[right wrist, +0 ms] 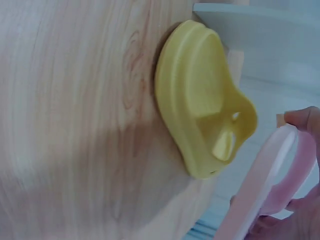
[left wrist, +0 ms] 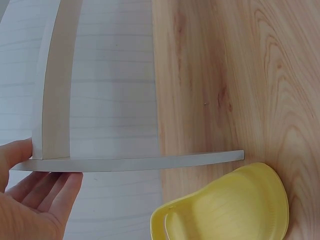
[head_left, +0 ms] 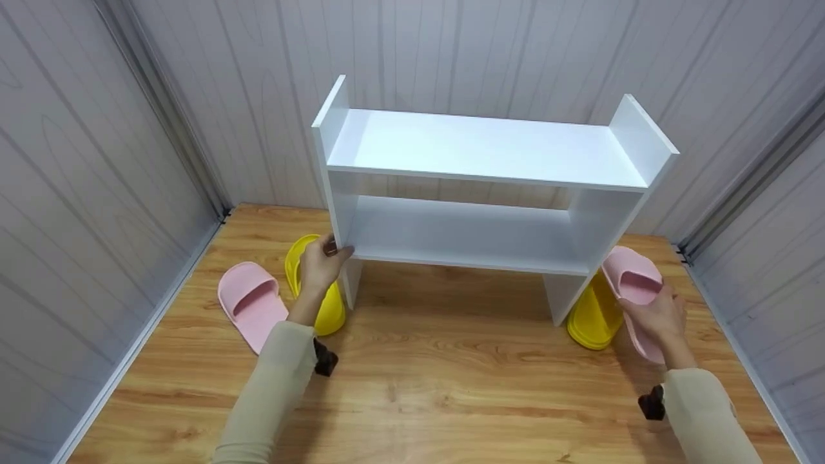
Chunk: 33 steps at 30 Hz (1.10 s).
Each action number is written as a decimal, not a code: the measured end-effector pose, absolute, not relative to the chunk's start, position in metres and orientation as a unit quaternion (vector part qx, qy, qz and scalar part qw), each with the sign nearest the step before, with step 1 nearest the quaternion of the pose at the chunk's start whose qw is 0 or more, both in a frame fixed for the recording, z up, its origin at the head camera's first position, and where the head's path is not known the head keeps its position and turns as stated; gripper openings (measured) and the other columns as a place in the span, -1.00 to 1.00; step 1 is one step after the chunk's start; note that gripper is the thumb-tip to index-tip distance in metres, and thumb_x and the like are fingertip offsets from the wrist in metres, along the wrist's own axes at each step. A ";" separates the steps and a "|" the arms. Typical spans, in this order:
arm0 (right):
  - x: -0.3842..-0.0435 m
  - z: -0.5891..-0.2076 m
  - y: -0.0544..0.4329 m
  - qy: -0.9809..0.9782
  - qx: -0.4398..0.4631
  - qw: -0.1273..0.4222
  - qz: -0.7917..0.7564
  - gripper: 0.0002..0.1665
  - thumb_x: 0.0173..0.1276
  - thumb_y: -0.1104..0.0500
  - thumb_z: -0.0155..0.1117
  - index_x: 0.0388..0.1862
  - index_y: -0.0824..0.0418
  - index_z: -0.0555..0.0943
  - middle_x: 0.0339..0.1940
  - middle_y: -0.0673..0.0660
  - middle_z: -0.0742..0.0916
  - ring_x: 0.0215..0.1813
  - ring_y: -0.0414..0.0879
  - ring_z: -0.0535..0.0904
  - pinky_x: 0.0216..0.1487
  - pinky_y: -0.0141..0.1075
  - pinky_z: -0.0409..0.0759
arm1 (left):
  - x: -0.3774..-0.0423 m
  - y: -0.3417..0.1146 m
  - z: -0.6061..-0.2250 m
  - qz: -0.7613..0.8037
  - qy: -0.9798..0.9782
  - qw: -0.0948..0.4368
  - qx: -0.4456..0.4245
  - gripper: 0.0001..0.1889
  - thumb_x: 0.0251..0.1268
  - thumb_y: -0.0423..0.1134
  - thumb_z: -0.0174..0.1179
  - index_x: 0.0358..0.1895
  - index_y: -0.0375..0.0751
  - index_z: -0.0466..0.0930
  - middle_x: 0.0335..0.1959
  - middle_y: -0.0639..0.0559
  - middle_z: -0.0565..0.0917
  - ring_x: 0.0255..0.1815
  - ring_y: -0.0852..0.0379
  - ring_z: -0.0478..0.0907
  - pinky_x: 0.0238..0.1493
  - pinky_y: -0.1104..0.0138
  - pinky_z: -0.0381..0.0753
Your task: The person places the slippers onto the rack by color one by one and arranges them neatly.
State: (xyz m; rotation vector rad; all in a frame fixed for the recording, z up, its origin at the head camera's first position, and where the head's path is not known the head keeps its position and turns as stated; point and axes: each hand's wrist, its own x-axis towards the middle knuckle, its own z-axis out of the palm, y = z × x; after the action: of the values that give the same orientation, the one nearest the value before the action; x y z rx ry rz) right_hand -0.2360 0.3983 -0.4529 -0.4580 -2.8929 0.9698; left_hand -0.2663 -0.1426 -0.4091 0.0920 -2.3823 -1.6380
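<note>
Our right hand (head_left: 657, 317) has the pink slipper (head_left: 628, 263), thumb and fingers curled around it at the strap; the heel end sticks out past the grip on the near side. Slipper is at the right of the white shelf (head_left: 477, 145), just beside one yellow slipper (head_left: 594, 316). It's tilted, sole edge-on in the right wrist view; we can't tell if any of it touches the floor (head_left: 438, 393). Looks: plain pale pink, open toe and back, one broad strap, thick smooth sole.

Our left hand (head_left: 320, 264) pinches the shelf's left side panel at lower-board level, thumb inside, fingers outside. Shelf stands upright: white, two boards between two side panels. Second yellow slipper (head_left: 332, 310) sits by that panel, partly behind our arm; other pink slipper (head_left: 250, 296) lies farther left.
</note>
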 end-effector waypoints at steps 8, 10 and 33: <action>-0.231 -0.441 0.394 -0.958 -0.078 0.021 0.276 0.19 0.05 -0.14 0.24 0.27 0.56 -0.20 0.07 0.70 0.12 0.03 0.49 0.09 -0.02 0.26 0.11 | -0.267 -0.144 -0.410 -0.560 -0.818 0.125 0.031 -0.59 0.11 -0.39 0.16 0.07 -0.44 0.40 -0.02 -0.29 0.49 -0.02 -0.10 0.45 -0.08 0.22 0.46; -0.230 -0.437 0.393 -0.962 -0.063 0.010 0.265 0.18 0.05 -0.14 0.24 0.25 0.59 -0.17 0.05 0.71 0.13 0.00 0.49 0.11 -0.04 0.26 0.13 | -0.268 -0.144 -0.410 -0.560 -0.819 0.125 0.033 -0.58 0.11 -0.39 0.16 0.07 -0.44 0.41 -0.02 -0.29 0.49 -0.02 -0.10 0.45 -0.08 0.22 0.46; -0.207 -0.400 0.409 -0.925 0.091 -0.220 0.298 0.01 0.14 -0.01 0.19 0.25 0.57 -0.11 0.17 0.67 0.08 0.14 0.45 0.04 0.02 0.26 0.04 | -0.267 -0.143 -0.407 -0.570 -0.812 0.122 0.028 -0.59 0.10 -0.41 0.16 0.06 -0.45 0.41 -0.02 -0.30 0.49 -0.03 -0.10 0.46 -0.10 0.22 0.47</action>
State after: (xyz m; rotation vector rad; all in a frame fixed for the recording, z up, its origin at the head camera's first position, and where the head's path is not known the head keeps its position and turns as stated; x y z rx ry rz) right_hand -0.2072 0.4088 -0.3995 0.3327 -3.3974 1.0945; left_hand -0.2671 -0.1428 -0.4070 0.0817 -2.3701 -1.6643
